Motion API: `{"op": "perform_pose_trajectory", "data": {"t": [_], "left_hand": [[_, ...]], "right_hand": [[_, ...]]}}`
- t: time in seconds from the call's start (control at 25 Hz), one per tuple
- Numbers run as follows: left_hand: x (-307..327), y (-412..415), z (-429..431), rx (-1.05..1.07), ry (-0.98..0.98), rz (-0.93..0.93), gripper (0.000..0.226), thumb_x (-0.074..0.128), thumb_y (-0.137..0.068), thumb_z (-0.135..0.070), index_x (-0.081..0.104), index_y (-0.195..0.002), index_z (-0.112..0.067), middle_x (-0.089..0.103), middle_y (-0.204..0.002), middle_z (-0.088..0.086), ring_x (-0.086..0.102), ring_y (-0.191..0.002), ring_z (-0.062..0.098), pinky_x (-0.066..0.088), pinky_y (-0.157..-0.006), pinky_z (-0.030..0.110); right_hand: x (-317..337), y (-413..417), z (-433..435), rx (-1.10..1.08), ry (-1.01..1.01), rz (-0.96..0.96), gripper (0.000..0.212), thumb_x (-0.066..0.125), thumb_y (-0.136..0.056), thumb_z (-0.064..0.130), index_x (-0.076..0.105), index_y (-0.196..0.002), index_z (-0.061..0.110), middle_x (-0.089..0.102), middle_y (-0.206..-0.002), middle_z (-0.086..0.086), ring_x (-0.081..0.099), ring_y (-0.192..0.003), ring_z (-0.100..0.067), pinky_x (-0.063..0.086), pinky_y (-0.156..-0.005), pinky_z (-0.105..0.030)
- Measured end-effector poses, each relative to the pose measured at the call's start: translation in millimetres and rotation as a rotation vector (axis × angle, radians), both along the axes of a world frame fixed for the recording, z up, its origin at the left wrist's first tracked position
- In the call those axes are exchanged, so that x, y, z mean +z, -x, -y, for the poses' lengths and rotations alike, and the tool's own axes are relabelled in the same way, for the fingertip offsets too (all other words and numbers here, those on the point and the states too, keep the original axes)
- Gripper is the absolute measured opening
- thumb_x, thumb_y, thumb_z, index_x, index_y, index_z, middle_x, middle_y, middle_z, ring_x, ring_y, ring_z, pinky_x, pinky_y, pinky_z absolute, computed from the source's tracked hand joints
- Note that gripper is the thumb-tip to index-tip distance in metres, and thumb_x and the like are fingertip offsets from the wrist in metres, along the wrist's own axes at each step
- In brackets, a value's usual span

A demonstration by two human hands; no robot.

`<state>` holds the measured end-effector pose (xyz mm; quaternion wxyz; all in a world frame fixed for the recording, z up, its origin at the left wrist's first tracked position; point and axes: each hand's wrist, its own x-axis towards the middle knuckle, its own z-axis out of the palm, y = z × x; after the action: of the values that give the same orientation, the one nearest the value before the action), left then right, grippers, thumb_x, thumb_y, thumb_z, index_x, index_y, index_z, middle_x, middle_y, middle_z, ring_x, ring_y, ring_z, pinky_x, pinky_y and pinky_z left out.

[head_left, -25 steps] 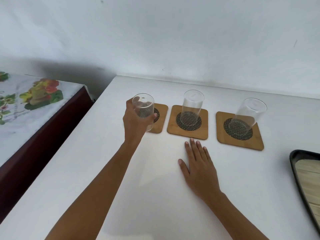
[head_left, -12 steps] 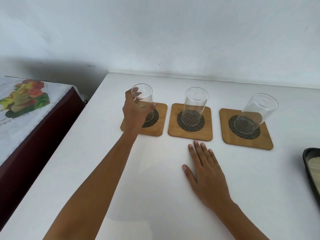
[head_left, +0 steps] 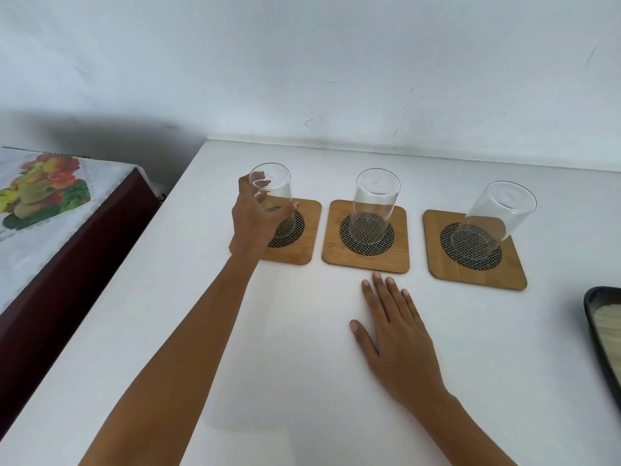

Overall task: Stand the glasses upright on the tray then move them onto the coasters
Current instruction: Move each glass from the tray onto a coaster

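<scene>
Three wooden coasters with dark mesh centres lie in a row on the white table. A clear glass (head_left: 372,205) stands upright on the middle coaster (head_left: 366,260), and another glass (head_left: 490,218) stands upright on the right coaster (head_left: 514,274). My left hand (head_left: 253,216) is wrapped around a third glass (head_left: 275,193), which is upright over the left coaster (head_left: 302,250); whether its base touches the coaster is hidden by my fingers. My right hand (head_left: 398,338) rests flat on the table in front of the middle coaster, fingers apart, holding nothing.
A dark tray (head_left: 601,344) with a pale wooden floor pokes in at the right edge. Left of the table stands a lower dark surface with a fruit-print cloth (head_left: 37,203). A white wall runs close behind the coasters.
My left hand has carried the glass forward and lowered it over the left coaster. My right hand has stayed flat on the table. The view has shifted left, showing less of the tray.
</scene>
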<state>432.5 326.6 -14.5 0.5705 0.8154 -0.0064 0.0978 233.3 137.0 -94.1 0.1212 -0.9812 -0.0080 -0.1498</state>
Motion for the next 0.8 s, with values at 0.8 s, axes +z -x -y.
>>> {"op": "perform_pose_trajectory", "data": {"t": [0.8], "left_hand": [[-3, 19, -11, -0.026, 0.051, -0.022, 0.101, 0.084, -0.065, -0.043, 0.027, -0.145, -0.017, 0.037, -0.148, -0.001, 0.037, -0.135, 0.009, 0.037, -0.107, 0.027]], "right_hand": [[-4, -1, 2, 0.015, 0.005, 0.042, 0.061, 0.037, -0.098, 0.046, 0.036, -0.149, 0.011, 0.031, -0.158, -0.007, 0.025, -0.147, -0.022, 0.021, -0.118, -0.040]]}}
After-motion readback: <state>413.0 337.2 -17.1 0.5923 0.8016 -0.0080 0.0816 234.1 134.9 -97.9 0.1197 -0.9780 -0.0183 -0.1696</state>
